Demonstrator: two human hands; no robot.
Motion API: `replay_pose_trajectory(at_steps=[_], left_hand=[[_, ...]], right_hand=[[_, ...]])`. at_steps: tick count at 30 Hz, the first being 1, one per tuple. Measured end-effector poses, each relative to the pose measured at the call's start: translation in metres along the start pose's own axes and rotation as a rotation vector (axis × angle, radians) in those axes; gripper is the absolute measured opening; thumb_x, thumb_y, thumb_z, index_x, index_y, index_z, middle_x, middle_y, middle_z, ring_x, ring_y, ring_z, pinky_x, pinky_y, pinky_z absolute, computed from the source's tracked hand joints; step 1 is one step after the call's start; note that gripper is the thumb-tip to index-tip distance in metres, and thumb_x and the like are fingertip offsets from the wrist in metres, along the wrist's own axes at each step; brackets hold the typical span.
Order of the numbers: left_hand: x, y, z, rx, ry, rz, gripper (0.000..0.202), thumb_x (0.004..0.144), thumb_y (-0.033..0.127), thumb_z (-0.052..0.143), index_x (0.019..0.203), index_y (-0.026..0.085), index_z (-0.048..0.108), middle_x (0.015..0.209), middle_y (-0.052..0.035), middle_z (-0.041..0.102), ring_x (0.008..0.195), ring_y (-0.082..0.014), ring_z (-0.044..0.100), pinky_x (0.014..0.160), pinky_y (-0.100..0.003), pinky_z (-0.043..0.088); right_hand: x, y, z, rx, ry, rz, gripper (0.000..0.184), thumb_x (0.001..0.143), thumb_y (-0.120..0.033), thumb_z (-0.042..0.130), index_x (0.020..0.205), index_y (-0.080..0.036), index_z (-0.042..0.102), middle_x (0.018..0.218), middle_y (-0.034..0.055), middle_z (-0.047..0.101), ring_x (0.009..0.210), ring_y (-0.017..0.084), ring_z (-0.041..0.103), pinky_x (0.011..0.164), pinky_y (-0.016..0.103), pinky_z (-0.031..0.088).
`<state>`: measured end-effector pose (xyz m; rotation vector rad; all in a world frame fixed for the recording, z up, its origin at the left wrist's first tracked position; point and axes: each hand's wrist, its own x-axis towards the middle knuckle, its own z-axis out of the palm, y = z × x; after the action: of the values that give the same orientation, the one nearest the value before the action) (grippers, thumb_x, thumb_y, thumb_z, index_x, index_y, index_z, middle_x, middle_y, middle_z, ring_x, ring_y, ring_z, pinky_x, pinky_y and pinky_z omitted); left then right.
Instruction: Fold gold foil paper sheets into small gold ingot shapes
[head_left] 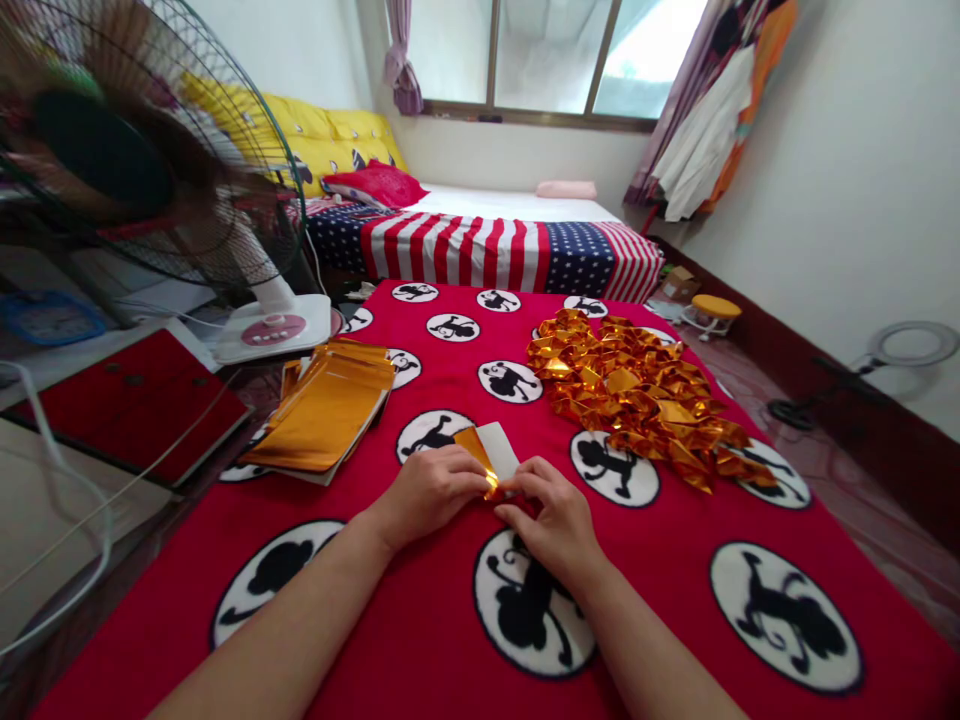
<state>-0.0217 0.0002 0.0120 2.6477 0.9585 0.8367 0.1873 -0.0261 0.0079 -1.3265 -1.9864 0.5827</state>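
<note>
Between my two hands lies a sheet of gold foil paper (pixel 498 452), its white back partly showing and its near edge bent over. My left hand (pixel 437 490) pinches the near left edge of the sheet. The fingers of my right hand (pixel 553 510) close on the near right edge. A stack of flat gold foil sheets (pixel 326 405) rests to the left of my hands. To the right is a large heap of folded gold foil pieces (pixel 622 385). All of it lies on a red cloth (pixel 420 610) with round monkey prints.
A fan (pixel 274 320) stands at the left beside a dark red panel (pixel 135 400) and a white cable (pixel 90 580). Behind the red cloth is a bed (pixel 487 250) with a flag-pattern cover. A stool (pixel 716 307) and a ring light (pixel 915 343) stand at the right.
</note>
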Motion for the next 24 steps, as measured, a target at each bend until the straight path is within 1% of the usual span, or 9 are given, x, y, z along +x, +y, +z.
replay_pose_trajectory(at_steps=[4,9,13,16,21,24], left_hand=[[-0.003,-0.004,0.001,-0.164,0.067,-0.097,0.013,0.088,0.023,0.060,0.091,0.022,0.073,0.092,-0.0044,0.073,0.086,-0.0147,0.065,0.077,-0.027,0.051],[-0.001,-0.004,0.000,-0.244,0.045,-0.189,0.009,0.084,0.023,0.066,0.086,0.022,0.075,0.089,-0.0047,0.071,0.084,-0.0151,0.064,0.076,-0.027,0.051],[0.000,-0.004,-0.003,-0.263,0.008,-0.214,0.008,0.082,0.023,0.068,0.084,0.023,0.076,0.090,-0.0048,0.069,0.085,-0.0152,0.063,0.077,-0.027,0.051],[0.000,-0.004,-0.005,-0.278,-0.015,-0.215,0.010,0.083,0.022,0.067,0.085,0.024,0.076,0.091,-0.0049,0.069,0.086,-0.0154,0.063,0.078,-0.028,0.050],[0.001,-0.005,-0.005,-0.309,-0.022,-0.229,0.009,0.083,0.021,0.066,0.084,0.023,0.075,0.091,-0.0046,0.067,0.087,-0.0156,0.062,0.080,-0.028,0.050],[0.002,-0.005,-0.004,-0.311,-0.016,-0.250,0.007,0.082,0.021,0.067,0.080,0.021,0.073,0.090,-0.0038,0.066,0.086,-0.0151,0.062,0.080,-0.027,0.048]], right_hand=[[0.000,0.003,0.001,0.042,0.002,0.005,0.020,0.074,-0.017,0.076,0.091,-0.028,0.071,0.089,-0.0007,0.061,0.082,0.015,0.059,0.071,0.026,0.044],[0.000,0.004,0.000,0.043,-0.020,-0.019,0.014,0.078,-0.018,0.072,0.088,-0.027,0.072,0.087,-0.0004,0.061,0.079,0.015,0.058,0.068,0.024,0.042],[0.000,0.002,0.000,0.016,-0.037,-0.022,0.008,0.080,-0.017,0.069,0.082,-0.024,0.070,0.083,-0.0007,0.061,0.076,0.014,0.057,0.065,0.023,0.039],[0.000,0.000,-0.001,-0.043,-0.048,-0.027,0.005,0.082,-0.018,0.067,0.080,-0.023,0.067,0.083,-0.0002,0.061,0.080,0.015,0.057,0.067,0.024,0.039],[-0.001,-0.005,0.000,-0.119,-0.051,-0.031,0.007,0.083,-0.018,0.063,0.078,-0.021,0.063,0.082,0.0005,0.061,0.080,0.016,0.056,0.070,0.025,0.039],[-0.001,-0.008,0.001,-0.149,-0.045,-0.026,0.007,0.083,-0.016,0.062,0.077,-0.021,0.061,0.081,0.0009,0.060,0.080,0.016,0.056,0.070,0.025,0.039]])
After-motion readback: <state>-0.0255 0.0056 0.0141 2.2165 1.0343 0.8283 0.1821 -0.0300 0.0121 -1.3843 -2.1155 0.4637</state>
